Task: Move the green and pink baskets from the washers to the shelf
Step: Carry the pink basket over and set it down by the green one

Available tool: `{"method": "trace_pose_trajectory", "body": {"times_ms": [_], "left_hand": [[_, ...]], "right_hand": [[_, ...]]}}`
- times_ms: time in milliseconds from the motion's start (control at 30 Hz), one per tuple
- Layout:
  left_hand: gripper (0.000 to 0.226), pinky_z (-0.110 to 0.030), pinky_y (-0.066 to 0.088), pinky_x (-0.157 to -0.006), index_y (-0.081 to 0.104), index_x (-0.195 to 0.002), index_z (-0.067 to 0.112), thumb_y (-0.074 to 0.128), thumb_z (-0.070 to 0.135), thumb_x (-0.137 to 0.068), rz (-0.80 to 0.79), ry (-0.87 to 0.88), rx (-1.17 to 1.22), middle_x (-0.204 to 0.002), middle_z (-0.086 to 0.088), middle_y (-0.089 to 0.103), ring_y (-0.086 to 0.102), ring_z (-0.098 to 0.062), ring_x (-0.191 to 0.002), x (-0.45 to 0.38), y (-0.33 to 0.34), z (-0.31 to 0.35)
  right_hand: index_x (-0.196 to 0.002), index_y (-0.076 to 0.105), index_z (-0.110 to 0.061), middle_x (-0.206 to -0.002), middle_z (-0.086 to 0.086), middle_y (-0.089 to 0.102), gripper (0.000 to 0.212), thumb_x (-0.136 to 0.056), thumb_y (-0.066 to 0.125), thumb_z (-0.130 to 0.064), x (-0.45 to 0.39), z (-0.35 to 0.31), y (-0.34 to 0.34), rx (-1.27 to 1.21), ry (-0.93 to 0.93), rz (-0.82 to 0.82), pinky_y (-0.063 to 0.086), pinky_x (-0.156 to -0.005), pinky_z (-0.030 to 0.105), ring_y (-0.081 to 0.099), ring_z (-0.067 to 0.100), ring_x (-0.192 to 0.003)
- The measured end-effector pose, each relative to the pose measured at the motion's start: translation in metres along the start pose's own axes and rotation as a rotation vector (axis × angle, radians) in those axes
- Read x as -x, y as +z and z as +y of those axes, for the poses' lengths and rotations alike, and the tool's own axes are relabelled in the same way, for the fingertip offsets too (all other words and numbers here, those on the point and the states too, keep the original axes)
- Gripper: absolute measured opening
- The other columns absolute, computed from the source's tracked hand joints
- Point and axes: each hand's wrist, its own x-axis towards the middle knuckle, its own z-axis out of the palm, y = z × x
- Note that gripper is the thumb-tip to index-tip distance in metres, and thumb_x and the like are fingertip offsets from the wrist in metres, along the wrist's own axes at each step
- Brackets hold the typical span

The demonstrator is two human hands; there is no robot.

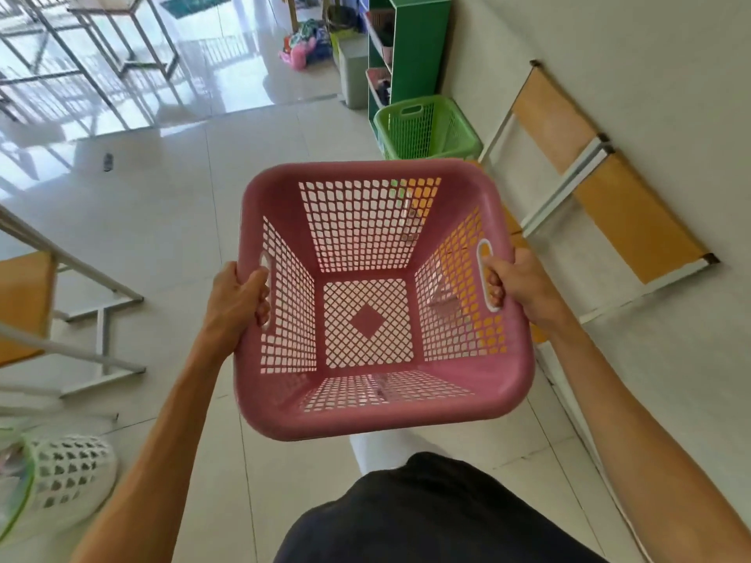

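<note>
I carry an empty pink basket (pixel 378 404) in front of me above the tiled floor. My left hand (pixel 237 296) grips its left handle slot and my right hand (pixel 514 282) grips its right handle slot, fingers through the openings. A green basket (pixel 426 128) stands empty on the floor ahead, right beside the foot of the green shelf (pixel 422 42) at the wall. The shelf's compartments hold a few items. No washers are in view.
Orange-topped benches with white metal frames (pixel 601 188) line the right wall. Another orange-topped table (pixel 24 302) stands at the left. A white perforated basket (pixel 61 477) lies at lower left. A pile of clothes (pixel 304 46) and metal table frames (pixel 101 42) are farther ahead.
</note>
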Motion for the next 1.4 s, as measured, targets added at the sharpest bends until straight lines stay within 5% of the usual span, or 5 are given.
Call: {"method": "trace_pose_trajectory", "body": {"times_ms": [167,633,1000,1400], "left_hand": [[0.012,-0.030,0.049,-0.046,0.053,-0.099,0.013,0.054,0.024,-0.097,0.058,-0.038,-0.011,-0.057,0.007,0.061,0.054,-0.009,-0.043,-0.121,0.011,0.031],[0.023,-0.030,0.051,-0.045,0.055,-0.104,0.000,0.060,0.018,-0.091,0.024,0.030,-0.044,-0.065,-0.005,0.061,0.056,-0.012,-0.043,-0.453,0.051,0.131],[0.027,-0.036,0.054,-0.049,0.053,-0.103,-0.001,0.060,0.021,-0.089,-0.254,0.126,-0.202,-0.064,-0.011,0.062,0.056,-0.023,-0.046,-0.763,0.111,0.257],[0.017,-0.030,0.045,-0.038,0.051,-0.097,0.000,0.059,0.013,-0.089,-0.663,0.337,-0.381,-0.058,-0.014,0.053,0.050,-0.020,-0.039,-0.983,0.331,0.364]], "right_hand": [[-0.059,0.049,-0.009,-0.045,0.008,0.047,0.039,-0.094,0.061,-0.023,-0.129,-0.044,0.030,0.073,0.005,0.013,0.041,-0.040,0.028,0.042,0.020,-0.033],[-0.069,0.054,-0.005,-0.049,0.011,0.049,0.026,-0.090,0.067,-0.015,-0.426,-0.167,0.075,0.129,-0.038,0.100,0.044,-0.041,0.030,0.045,0.022,-0.036],[-0.069,0.052,-0.007,-0.050,0.013,0.048,0.028,-0.092,0.065,-0.017,-0.610,-0.230,0.109,0.000,0.057,0.412,0.046,-0.046,0.035,0.047,0.024,-0.039],[-0.069,0.053,-0.012,-0.049,0.008,0.052,0.023,-0.089,0.065,-0.017,-0.747,-0.217,0.059,-0.162,0.225,0.867,0.044,-0.044,0.031,0.048,0.023,-0.039]]}}
